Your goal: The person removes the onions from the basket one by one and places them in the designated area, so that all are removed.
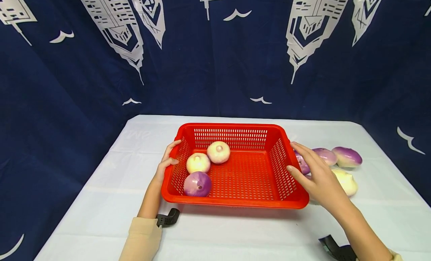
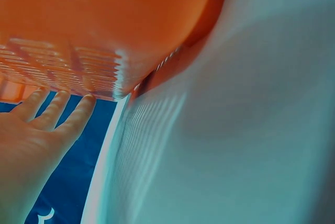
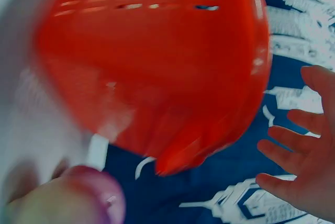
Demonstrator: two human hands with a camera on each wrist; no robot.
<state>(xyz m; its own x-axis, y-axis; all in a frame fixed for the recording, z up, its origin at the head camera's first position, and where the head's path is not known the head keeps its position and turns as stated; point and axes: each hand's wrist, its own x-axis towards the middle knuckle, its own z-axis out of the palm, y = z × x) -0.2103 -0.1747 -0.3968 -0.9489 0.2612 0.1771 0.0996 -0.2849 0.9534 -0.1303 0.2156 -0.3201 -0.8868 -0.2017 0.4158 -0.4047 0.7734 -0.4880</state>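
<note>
A red slotted plastic basket stands on the white table. Inside, toward its left, lie two pale onions and one purple onion. At the basket's left side is my left hand, its thumb and fingertips at the rim. The left wrist view shows that hand's fingers fairly straight, with the tips against the outer wall. Beside the right rim, my right hand has its fingers extended. In the right wrist view its spread fingers are apart from the basket wall.
Right of the basket lie several purple onions and a pale onion, partly hidden by my right hand. A dark blue cloth with white building prints hangs behind the white-covered table. Black wrist devices sit on both wrists.
</note>
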